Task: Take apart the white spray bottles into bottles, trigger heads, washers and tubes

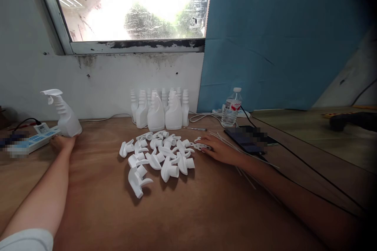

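Note:
My left hand (60,141) is low at the left, beside the base of a white spray bottle (68,115) fitted with a trigger head. Its fingers curl out of clear sight near a power strip, so I cannot tell whether they grip anything. On the right, my right hand (216,148) lies low over the table, thumb and forefinger around a small whitish piece with holes (202,146). Just left of that hand is a loose pile of white trigger spray heads (167,152). Behind the pile, several white bottles without heads (156,113) stand upright against the wall.
A labelled water bottle (232,108) stands at the back right, near a dark phone (244,140) and cables. A thin metal tool (196,129) lies before the white bottles. At the left sits a power strip (38,141). All rest on the brown table (176,215).

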Demonstrator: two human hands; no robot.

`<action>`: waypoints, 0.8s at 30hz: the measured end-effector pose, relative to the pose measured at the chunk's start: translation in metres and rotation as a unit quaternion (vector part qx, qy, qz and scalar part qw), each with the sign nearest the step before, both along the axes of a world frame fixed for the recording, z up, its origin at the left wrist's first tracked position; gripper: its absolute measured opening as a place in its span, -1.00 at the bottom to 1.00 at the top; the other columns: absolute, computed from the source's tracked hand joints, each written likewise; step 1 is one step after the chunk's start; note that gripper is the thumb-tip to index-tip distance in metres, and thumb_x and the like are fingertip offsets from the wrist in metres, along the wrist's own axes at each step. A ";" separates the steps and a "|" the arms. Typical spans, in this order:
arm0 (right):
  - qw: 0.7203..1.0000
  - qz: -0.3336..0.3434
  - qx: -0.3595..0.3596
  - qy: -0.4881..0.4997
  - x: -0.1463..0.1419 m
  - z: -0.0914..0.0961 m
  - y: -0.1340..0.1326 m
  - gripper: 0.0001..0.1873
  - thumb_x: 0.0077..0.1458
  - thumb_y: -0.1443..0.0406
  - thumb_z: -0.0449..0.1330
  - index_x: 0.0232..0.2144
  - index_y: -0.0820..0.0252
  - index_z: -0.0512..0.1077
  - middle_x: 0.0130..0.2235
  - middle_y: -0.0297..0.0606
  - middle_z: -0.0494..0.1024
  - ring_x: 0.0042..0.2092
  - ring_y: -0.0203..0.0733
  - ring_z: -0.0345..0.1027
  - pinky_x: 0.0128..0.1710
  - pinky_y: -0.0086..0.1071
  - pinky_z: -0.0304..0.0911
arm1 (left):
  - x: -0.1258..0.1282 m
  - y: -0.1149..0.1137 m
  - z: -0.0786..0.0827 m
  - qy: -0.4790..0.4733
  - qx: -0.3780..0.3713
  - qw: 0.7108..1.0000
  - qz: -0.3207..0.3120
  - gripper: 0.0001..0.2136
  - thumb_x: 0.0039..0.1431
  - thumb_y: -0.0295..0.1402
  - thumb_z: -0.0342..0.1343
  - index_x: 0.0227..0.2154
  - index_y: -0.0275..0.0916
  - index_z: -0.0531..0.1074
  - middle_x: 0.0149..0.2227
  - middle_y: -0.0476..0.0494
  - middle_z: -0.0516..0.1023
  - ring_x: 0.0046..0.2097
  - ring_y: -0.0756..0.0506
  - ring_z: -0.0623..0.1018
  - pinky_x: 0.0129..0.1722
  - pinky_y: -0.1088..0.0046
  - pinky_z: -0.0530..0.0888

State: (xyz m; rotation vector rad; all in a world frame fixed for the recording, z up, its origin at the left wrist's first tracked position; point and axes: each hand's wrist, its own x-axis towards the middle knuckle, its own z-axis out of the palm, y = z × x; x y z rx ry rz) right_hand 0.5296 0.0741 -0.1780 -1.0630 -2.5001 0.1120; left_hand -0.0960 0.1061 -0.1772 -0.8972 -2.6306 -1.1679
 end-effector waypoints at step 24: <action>0.999 -0.030 0.040 0.010 -0.012 -0.008 0.000 -0.80 0.12 0.33 0.12 -0.21 0.17 0.48 -0.16 -0.13 0.52 -0.07 0.02 0.34 -0.05 -0.07 0.25 | 0.167 -0.052 -0.015 0.205 0.006 0.794 -0.573 -0.58 0.17 -0.09 0.04 0.04 -0.17 0.33 0.07 -0.21 0.35 0.11 -0.23 0.33 0.11 0.19 0.29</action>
